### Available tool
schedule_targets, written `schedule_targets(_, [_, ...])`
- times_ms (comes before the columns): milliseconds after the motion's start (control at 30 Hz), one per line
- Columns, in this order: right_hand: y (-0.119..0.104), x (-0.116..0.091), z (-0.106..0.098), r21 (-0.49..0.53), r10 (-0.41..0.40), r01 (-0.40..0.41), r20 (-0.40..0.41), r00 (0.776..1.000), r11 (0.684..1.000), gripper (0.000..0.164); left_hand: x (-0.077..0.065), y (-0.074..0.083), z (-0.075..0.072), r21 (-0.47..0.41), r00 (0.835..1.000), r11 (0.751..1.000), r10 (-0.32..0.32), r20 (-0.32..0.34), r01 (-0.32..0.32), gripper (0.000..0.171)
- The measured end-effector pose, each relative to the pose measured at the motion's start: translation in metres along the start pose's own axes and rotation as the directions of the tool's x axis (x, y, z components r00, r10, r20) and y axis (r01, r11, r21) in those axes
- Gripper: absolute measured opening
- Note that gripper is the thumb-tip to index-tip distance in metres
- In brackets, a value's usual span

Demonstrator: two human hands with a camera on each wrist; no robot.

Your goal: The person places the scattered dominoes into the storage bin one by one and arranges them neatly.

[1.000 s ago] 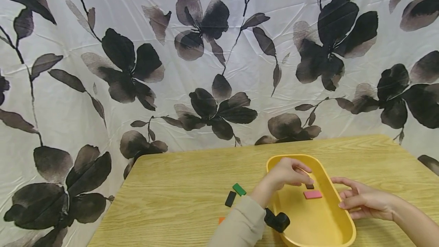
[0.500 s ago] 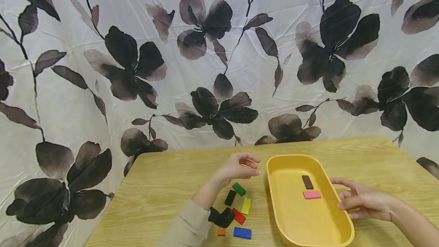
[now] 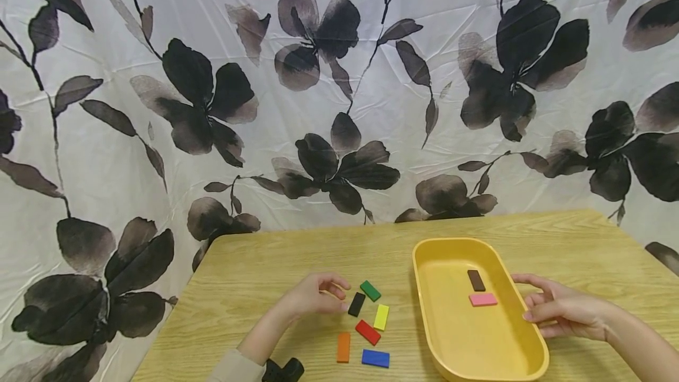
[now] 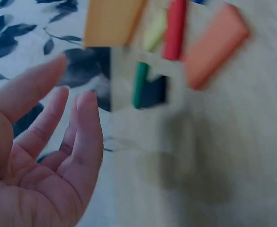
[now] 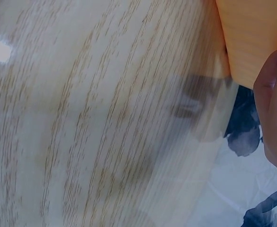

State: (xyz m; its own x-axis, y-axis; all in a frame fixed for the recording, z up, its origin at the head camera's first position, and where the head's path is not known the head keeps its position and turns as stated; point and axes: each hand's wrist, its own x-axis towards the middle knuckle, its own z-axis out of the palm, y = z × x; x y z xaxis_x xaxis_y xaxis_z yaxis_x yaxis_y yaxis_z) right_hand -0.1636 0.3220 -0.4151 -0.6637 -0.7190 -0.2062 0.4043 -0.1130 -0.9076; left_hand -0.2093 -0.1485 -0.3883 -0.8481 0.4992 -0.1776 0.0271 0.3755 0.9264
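Note:
My left hand [image 3: 315, 296], loosely bent and holding nothing, hovers just left of a black block [image 3: 356, 304] on the table. A green block [image 3: 370, 291] lies beyond it. Closer to me are a yellow block [image 3: 381, 317], a red block [image 3: 368, 332], an orange block [image 3: 343, 347] and a blue block [image 3: 375, 358]. In the left wrist view the fingers [image 4: 87, 123] are spread from the thumb. My right hand [image 3: 564, 309] holds the right side of a yellow tray [image 3: 429, 323], thumb at the rim. Inside lie a dark brown block [image 3: 476, 280] and a pink block [image 3: 483, 300].
The wood-grain table [image 3: 265, 264] carries the loose blocks left of the tray. Behind its back edge hangs a white cloth [image 3: 297, 111] with dark flowers. A black strap device [image 3: 283, 370] sits at my left wrist.
My left hand has come out of the tray and moved left to the loose blocks, leaving the dark brown block inside near the pink one. My right hand has stayed at the tray.

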Motion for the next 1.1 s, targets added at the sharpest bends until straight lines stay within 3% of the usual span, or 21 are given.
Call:
schedule_targets(200, [0.002, 0.000, 0.000, -0.002, 0.003, -0.003, -0.017, 1.000, 1.000, 0.048, -0.016, -0.023, 0.001, -0.040, 0.996, 0.998, -0.046, 0.083, 0.049, 0.037])
schedule_targets(333, [0.003, -0.001, -0.001, -0.012, -0.003, 0.003, -0.027, 1.000, 1.000, 0.047, -0.024, -0.030, 0.006, 0.006, 0.992, 0.999, -0.051, 0.115, 0.051, 0.036])
schedule_targets(633, [0.002, -0.001, 0.000, -0.002, -0.008, 0.008, -0.004, 1.000, 1.000, 0.048, -0.032, -0.032, 0.024, 0.171, 0.999, 0.985, -0.013, 0.038, 0.006, 0.038])
schedule_targets(767, [0.002, -0.001, 0.001, -0.001, -0.003, 0.003, -0.007, 1.000, 1.000, 0.048, -0.032, -0.032, 0.027, 0.222, 1.000, 0.975, -0.018, 0.013, 0.014, 0.039])
schedule_targets(1100, [0.001, -0.001, 0.002, -0.001, -0.001, 0.001, -0.009, 1.000, 1.000, 0.049, -0.031, -0.036, 0.031, 0.370, 0.998, 0.927, 0.055, 0.033, -0.064, 0.042])
